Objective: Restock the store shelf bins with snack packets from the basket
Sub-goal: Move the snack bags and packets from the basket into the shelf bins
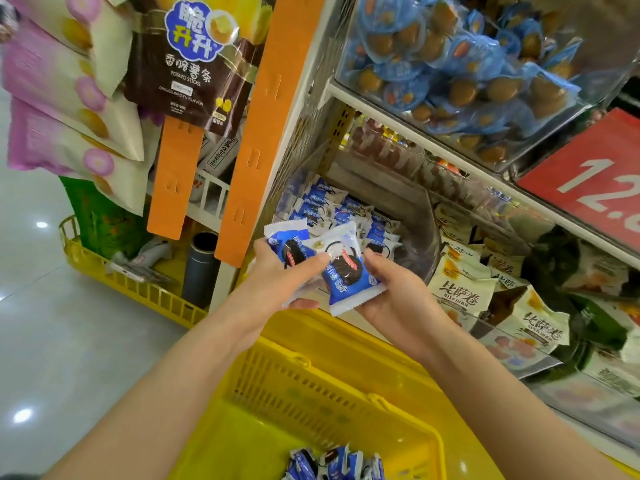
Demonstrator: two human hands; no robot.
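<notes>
While above the basket (311,362), left hand (277,275) and right hand (391,296), fingers (313,262) tight around blue-and-white cookie packets (346,271).

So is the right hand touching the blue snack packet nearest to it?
Touching. The head view shows the right hand cupped under the blue snack packet, with its thumb lying on the packet's edge.

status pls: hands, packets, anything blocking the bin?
Left hand and right hand grip blue packets in front of the matching bin. Spare packets in yellow basket. Nothing blocks bin.
</notes>
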